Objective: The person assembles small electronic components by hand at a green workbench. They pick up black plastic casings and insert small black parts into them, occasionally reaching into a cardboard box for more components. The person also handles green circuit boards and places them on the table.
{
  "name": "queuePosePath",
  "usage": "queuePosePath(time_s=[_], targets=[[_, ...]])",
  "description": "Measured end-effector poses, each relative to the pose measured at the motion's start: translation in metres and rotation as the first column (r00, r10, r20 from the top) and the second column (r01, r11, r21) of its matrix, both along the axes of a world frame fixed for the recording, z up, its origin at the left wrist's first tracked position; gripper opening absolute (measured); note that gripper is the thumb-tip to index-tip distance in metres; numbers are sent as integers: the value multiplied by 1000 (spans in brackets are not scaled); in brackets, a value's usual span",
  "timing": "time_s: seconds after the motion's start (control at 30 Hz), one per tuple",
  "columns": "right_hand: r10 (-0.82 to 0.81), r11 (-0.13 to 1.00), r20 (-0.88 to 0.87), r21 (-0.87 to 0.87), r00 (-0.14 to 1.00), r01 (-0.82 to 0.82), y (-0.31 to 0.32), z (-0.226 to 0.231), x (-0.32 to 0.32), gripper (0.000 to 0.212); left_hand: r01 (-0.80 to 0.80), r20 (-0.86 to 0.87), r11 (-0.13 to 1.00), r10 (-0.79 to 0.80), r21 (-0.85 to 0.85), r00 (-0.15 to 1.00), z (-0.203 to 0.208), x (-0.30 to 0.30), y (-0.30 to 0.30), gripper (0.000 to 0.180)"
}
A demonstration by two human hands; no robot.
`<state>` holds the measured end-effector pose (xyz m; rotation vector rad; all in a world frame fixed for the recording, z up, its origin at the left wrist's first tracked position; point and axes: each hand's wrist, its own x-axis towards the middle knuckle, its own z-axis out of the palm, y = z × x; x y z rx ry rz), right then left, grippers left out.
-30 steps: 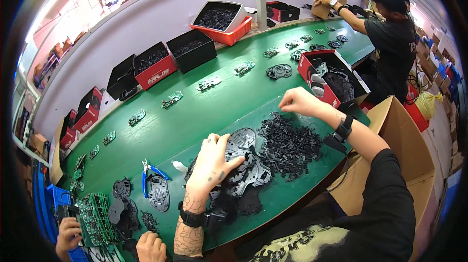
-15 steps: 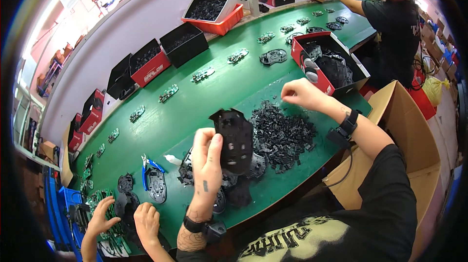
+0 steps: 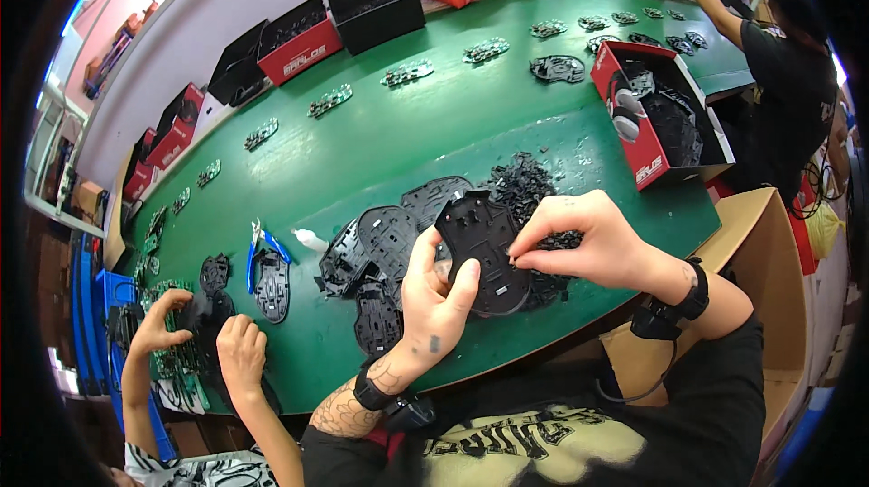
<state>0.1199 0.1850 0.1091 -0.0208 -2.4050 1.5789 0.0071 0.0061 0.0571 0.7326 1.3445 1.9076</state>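
Observation:
My left hand (image 3: pixel 439 301) grips a black plastic mouse shell (image 3: pixel 478 247) and holds it up with its inner side showing, thumb along its near edge. Close against the shell's right side, my right hand (image 3: pixel 579 238) is closed in a pinch. Something tiny shows at its fingertips, too small to name. Behind the held shell lies a heap of small black plastic pieces (image 3: pixel 525 181), partly covered by it. More black shells (image 3: pixel 385 233) lie overlapping on the green table (image 3: pixel 362 148), to the left of my left hand.
Blue-handled cutters (image 3: pixel 253 256) and a white bottle (image 3: pixel 310 240) lie left of the shells. A co-worker's hands (image 3: pixel 240 351) are at the lower left by circuit boards (image 3: pixel 176 356). An open red box (image 3: pixel 634 125) of black parts stands right; a cardboard box (image 3: pixel 751 306) stands beside me.
My right hand has moved from above the heap of pieces to the shell's edge. The shell, in my left hand, has tilted and moved slightly right. The view has shifted.

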Motion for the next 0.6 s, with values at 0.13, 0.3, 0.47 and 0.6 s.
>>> queuePosePath(time_s=[0.13, 0.3, 0.47, 0.6], targets=[[62, 965, -152, 261, 986, -21, 1, -7, -2, 15, -3, -42, 1000, 2, -27, 999, -7, -11, -5, 52], [47, 973, -86, 230, 995, -26, 2, -10, -4, 15, -28, -86, 998, 23, -51, 996, -1, -13, -4, 51], [51, 981, -54, 190, 997, -40, 3, -10, -5, 14, -34, -163, 997, 22, -70, 986, -1, -11, -4, 51], [46, 982, -53, 185, 998, -36, 3, -12, -7, 14, -40, -142, 997, 31, -61, 989, 0, -12, -4, 51]])
